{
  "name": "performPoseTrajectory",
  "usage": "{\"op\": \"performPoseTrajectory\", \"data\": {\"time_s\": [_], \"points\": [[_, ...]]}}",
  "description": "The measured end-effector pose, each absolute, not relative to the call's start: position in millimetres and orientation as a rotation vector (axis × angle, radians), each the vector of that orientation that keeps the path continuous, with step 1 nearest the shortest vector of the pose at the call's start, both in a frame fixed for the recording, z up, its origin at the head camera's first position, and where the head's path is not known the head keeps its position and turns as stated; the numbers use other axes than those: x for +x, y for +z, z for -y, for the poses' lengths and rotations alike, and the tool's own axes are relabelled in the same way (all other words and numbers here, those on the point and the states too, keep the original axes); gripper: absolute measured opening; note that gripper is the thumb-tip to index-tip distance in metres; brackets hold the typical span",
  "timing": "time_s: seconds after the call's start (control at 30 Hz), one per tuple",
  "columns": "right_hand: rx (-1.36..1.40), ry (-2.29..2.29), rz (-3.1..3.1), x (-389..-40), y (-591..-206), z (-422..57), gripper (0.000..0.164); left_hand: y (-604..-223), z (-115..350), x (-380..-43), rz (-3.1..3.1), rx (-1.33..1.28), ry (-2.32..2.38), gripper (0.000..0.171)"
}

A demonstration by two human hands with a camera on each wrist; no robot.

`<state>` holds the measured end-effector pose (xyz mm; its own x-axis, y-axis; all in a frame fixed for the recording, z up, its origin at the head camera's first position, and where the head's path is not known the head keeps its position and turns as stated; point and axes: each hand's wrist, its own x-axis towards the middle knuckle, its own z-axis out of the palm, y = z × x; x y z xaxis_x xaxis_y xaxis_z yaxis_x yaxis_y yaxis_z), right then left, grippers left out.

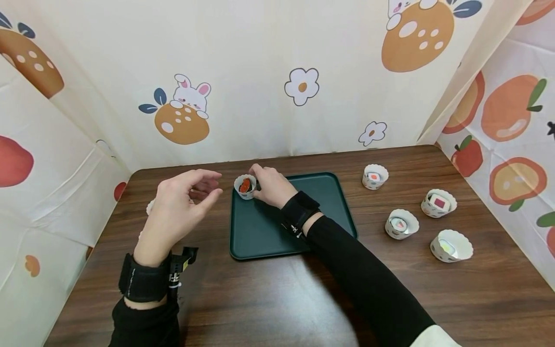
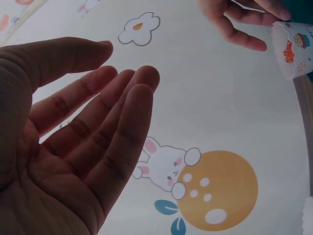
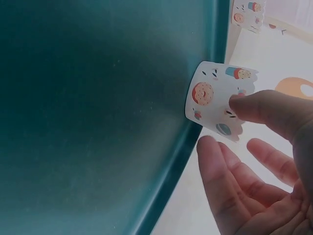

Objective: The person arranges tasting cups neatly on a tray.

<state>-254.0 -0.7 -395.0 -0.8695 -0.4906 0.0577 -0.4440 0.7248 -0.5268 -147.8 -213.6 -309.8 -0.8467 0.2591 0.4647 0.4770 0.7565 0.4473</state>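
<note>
A scalloped white paper cup (image 1: pixel 245 186) with an orange-red piece inside stands at the far left corner of the dark green tray (image 1: pixel 273 246). Right beside this cup is my right hand (image 1: pixel 274 187), its fingers spread. In the right wrist view, the thumb (image 3: pixel 264 110) lies over the patterned side of the cup (image 3: pixel 215 95), while the other fingers stay apart from it. My left hand (image 1: pixel 175 207) hovers left of the tray with loosely bent fingers and nothing in it; its palm (image 2: pixel 58 171) shows bare in the left wrist view.
Several paper cups stand on the wooden table (image 1: pixel 243 299) right of the tray, including one with a pink-centred piece (image 1: pixel 439 203) and one with a pale piece (image 1: pixel 452 246). Left of the tray, a white cup (image 1: pixel 150 207) is mostly hidden behind my left hand. Printed cloth (image 1: pixel 251 120) encloses the table.
</note>
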Motion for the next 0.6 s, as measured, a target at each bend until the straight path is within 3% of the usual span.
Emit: {"op": "performPoseTrajectory", "data": {"time_s": [0.6], "points": [[-0.764,-0.718,-2.943,-238,-382,-28,0.039,-315,208,-150,2.637,-0.588,-0.822,0.027]]}}
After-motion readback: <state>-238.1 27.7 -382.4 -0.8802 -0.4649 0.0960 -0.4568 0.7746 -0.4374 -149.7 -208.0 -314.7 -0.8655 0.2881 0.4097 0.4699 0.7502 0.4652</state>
